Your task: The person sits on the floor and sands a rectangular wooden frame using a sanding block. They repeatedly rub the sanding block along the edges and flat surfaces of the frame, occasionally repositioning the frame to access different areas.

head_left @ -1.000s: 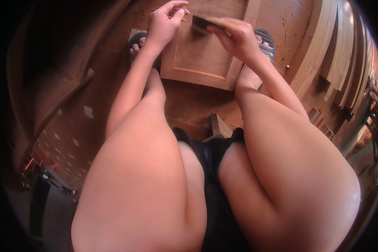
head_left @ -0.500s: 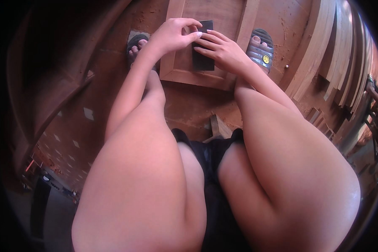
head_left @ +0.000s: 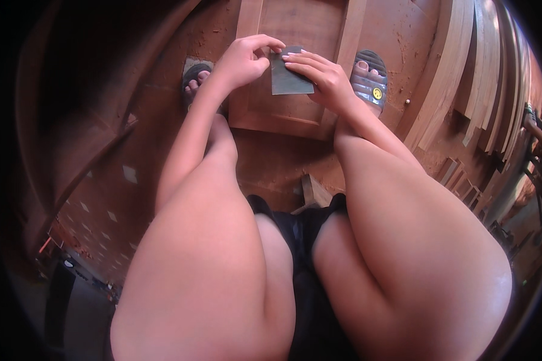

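Observation:
A dark grey rectangular sheet that looks like sandpaper (head_left: 292, 84) is held over a framed wooden panel (head_left: 277, 123) lying between my feet. My right hand (head_left: 322, 75) lays its fingers across the sheet's upper right part; the thumb is hidden. At the sheet's upper left corner, my left hand (head_left: 244, 60) has its fingers bent, the fingertips meeting the edge and the thumb lower, beside the left side. The panel has a raised frame around a recessed middle, and its far end runs out of view.
Long wooden boards (head_left: 442, 72) lie stacked at the right, with shorter wood pieces (head_left: 454, 174) nearer. A wood block (head_left: 314, 191) rests on the dusty reddish floor (head_left: 271, 159) between my legs. My sandalled feet flank the panel. A dark curved structure (head_left: 72, 144) stands at the left.
The sheet has tilted, so its face now looks lighter and wider. My left thumb has drawn back from the right fingers. Both hands sit slightly lower in view.

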